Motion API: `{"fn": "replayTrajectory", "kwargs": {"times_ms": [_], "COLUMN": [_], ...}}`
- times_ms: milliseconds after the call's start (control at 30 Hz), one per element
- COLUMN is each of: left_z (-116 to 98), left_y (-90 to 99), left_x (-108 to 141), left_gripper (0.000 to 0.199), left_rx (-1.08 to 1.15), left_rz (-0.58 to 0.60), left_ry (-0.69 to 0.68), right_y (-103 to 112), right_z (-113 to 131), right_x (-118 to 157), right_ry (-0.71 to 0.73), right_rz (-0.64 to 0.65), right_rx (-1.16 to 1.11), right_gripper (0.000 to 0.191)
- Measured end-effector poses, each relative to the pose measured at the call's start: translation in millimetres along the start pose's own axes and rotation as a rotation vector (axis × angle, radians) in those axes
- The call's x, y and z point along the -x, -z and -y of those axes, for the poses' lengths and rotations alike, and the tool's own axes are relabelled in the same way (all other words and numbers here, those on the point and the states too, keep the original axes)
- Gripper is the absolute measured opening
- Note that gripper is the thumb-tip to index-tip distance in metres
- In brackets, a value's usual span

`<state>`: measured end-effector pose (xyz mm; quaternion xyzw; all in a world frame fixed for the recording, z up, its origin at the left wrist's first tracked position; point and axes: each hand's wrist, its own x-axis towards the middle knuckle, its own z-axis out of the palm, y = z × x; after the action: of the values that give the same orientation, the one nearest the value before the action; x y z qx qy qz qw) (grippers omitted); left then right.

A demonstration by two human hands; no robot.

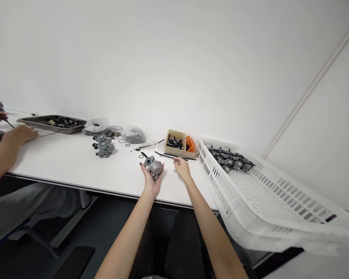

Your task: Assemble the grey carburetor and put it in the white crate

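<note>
A grey metal carburetor rests in my left hand, whose fingers wrap round it from below. A short black piece of hose sticks up at its upper left. To the right, my right hand is over the table with thumb and fingertips pinched together; whatever they hold is too small to make out. Just behind these fingers lie thin black hoses. A small black ring lies under the right hand, and another O-ring lies left of the carburetor.
More carburetors stand on the left. Bags of small parts, a beige bin and an orange basket line the back. A white crate holding carburetors stands right. A co-worker's hands are far left, near a metal tray.
</note>
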<state>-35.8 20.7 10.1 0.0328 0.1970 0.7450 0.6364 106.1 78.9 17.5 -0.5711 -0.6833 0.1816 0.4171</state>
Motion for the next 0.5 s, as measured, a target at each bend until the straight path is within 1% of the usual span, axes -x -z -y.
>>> {"fn": "replayTrajectory", "kwargs": {"times_ms": [33,133,267,367,500], "left_z": [0,-2,-2,-2,-1], "left_y": [0.5,3.4,8.7,11.4,11.5], "left_x": [0,1,0,-1,0], "left_gripper": [0.055,0.047,0.042,0.042,0.043], "left_rx": [0.007,0.018,0.015,0.006,-0.002], "left_rz": [0.002,0.016,0.033,0.034,0.008], "left_ry": [0.002,0.011,0.041,0.051,0.063], "right_y": [-7,-27,-50,-60,-64], "right_z": [2,1,-2,-2,-3], "right_x": [-11,-38,-57,-65,-72], "right_ry": [0.002,0.001,0.019,0.044,0.066], "right_rz": [0.020,0.083,0.130,0.133,0.126], "right_rx": [0.082,0.308,0.532,0.640,0.713], "right_gripper": [0.017,0.023,0.025,0.027,0.028]}}
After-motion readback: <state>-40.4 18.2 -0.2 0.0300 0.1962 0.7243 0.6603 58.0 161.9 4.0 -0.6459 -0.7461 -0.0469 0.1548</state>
